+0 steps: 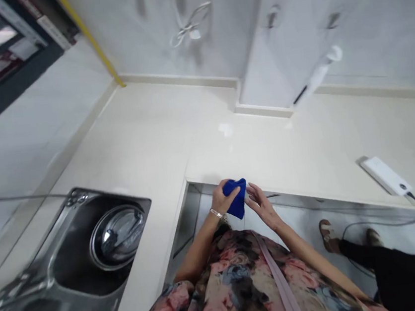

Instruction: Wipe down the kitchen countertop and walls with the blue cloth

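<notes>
A folded blue cloth (238,203) is pinched in my left hand (223,197), with the thumb lying over its near face. It hangs just off the front edge of the pale countertop (145,132). Close by the cloth's right side is my right hand (261,205), its fingers spread and reaching towards it. Whether those fingertips touch the cloth, I cannot tell. A bracelet (216,213) circles my left wrist.
To the left, a steel sink (53,283) holds a metal bowl (95,248). A white power bank (385,175) with a black cable (406,222) lies at the counter's right. A seated person (396,269) is at lower right. A white cord (189,28) hangs on the wall.
</notes>
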Motion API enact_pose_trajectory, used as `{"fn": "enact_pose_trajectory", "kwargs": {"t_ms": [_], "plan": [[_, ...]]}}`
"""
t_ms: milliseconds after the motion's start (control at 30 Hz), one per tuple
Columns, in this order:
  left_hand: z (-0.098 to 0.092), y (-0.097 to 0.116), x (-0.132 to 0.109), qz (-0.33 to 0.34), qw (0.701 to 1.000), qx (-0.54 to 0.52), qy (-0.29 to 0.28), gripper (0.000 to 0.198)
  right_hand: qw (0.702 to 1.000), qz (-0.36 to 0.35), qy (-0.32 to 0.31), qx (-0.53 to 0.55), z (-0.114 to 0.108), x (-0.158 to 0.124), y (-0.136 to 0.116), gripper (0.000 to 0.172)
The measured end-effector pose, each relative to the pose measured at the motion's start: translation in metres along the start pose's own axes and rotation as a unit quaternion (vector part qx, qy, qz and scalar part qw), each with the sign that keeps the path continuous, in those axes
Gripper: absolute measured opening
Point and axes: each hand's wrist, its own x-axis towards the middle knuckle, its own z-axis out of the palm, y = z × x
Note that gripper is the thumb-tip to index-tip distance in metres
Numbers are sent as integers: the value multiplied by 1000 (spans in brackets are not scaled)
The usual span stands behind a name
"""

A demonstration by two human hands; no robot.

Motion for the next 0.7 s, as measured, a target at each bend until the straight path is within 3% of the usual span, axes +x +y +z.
{"fn": "enact_pose_trajectory", "kwargs": {"t_ms": [167,300,433,500,567,700], "plan": [[5,2,-26,-110,985,-101,90,42,991,45,-123,-33,30,13,-12,51],[-8,2,-32,-111,961,-211,140,48,991,3,-109,-79,40,31,-28,49],[-27,3,-54,-77,922,-310,217,63,992,-21,-96,-81,27,90,-49,56],[-31,-4,-83,-92,913,-290,270,67,981,-48,-102,-158,14,125,-54,61],[-24,-19,-127,-129,900,-257,328,70,953,-87,-109,-268,0,154,-54,63],[21,-60,-238,-270,828,-218,441,71,917,-139,-119,-353,-25,186,-41,63]]}}
